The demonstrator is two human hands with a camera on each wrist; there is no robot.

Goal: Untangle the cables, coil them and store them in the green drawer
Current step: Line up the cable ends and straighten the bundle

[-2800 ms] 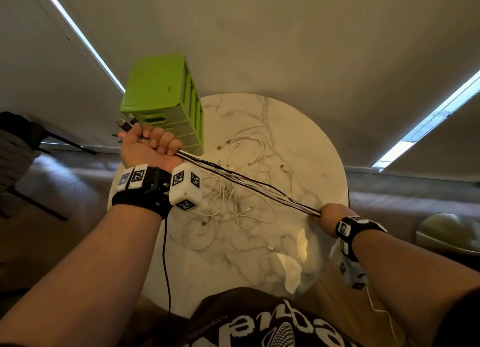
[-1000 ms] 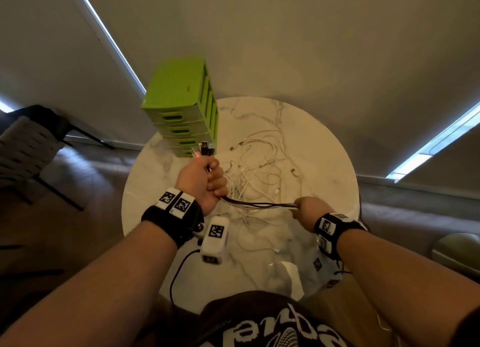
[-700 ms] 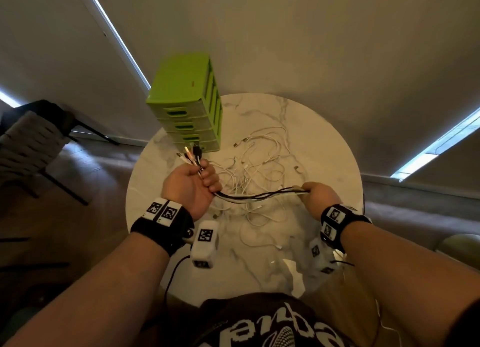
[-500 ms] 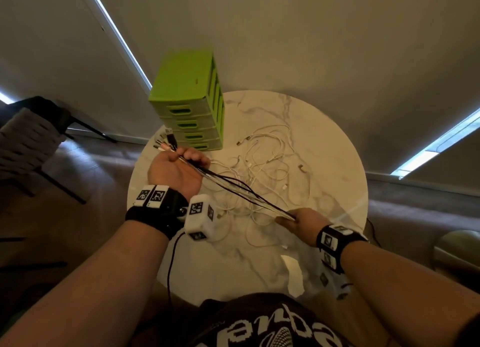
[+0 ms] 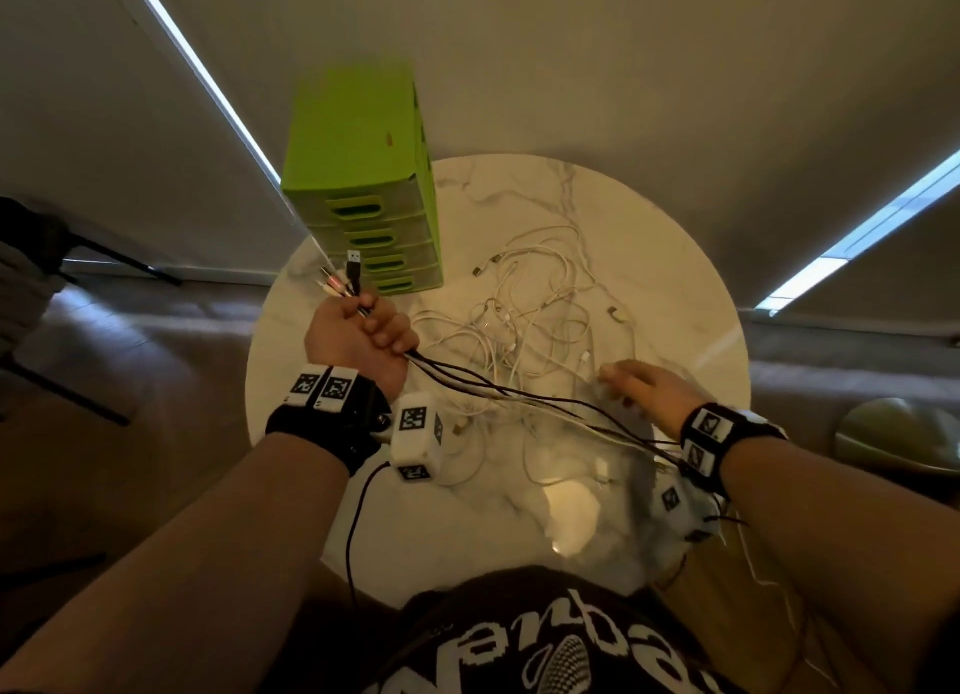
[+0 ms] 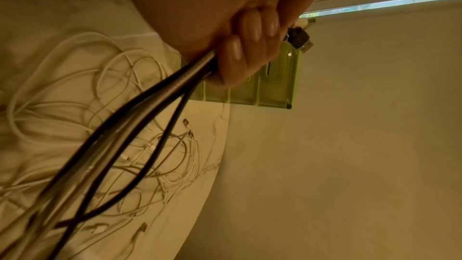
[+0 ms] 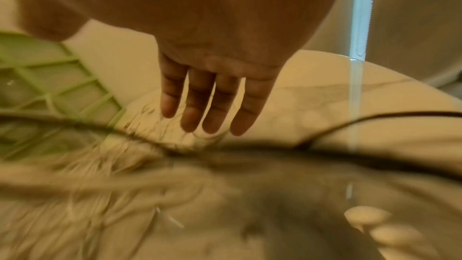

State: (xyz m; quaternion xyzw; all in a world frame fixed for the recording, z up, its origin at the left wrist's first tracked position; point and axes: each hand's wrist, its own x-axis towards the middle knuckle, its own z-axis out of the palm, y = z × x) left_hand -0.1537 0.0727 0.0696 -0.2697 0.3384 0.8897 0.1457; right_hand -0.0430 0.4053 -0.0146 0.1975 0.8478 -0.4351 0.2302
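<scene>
Above marble table (image 5: 675, 256), dark cables (image 5: 498, 389) in left hand (image 5: 358, 345) fist grip; right hand (image 5: 649, 389) flat, empty

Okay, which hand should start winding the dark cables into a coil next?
Probably the right hand. Its fingers are straight and hold nothing, hovering over the white cables beside the trailing dark cables. The left hand already grips that bundle near its plugs, so it serves better as the anchor.
</scene>
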